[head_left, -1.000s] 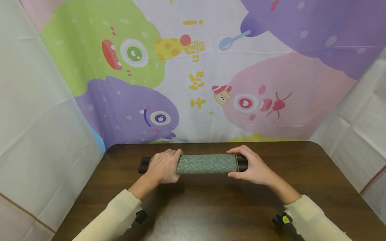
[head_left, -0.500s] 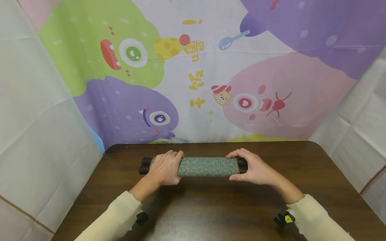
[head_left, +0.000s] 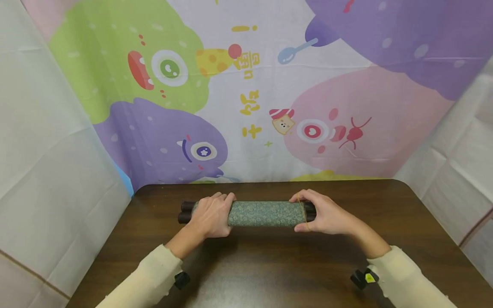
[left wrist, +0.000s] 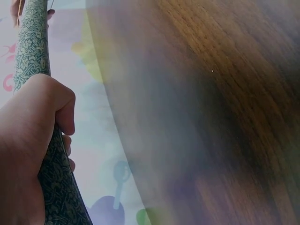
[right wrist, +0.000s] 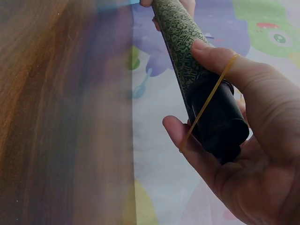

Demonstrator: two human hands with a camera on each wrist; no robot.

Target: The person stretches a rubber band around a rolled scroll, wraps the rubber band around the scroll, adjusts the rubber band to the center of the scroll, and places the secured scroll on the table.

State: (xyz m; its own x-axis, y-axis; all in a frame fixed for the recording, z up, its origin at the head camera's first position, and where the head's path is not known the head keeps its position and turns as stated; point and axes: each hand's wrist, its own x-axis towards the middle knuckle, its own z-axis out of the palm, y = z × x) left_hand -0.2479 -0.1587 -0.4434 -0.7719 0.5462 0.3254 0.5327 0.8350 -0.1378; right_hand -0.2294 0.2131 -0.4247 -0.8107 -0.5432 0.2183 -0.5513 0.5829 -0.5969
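In the head view a rolled scroll (head_left: 265, 214), with green patterned cloth and black rod ends, lies crosswise above the table. My left hand (head_left: 212, 215) grips it near its left end, fingers curled round the cloth, as the left wrist view also shows (left wrist: 28, 140). Around the scroll's right end is my right hand (head_left: 327, 214), thumb on one side and fingers on the other. A yellow rubber band (right wrist: 206, 105) is looped over that thumb and a finger, stretched across the black rod end (right wrist: 218, 119). Part of the band's loop is hidden.
The scroll is over a dark wooden table (head_left: 262, 273). Behind it hangs a white cloth backdrop (head_left: 254, 162) with cartoon monsters, and pale cloth walls (head_left: 57, 141) stand at both sides. Black wrist devices (head_left: 181, 280) sit at both cuffs.
Both hands and the scroll have come slightly lower in the head view, toward me. The rubber band on the right hand now slants more. Both hands keep much the same pose.
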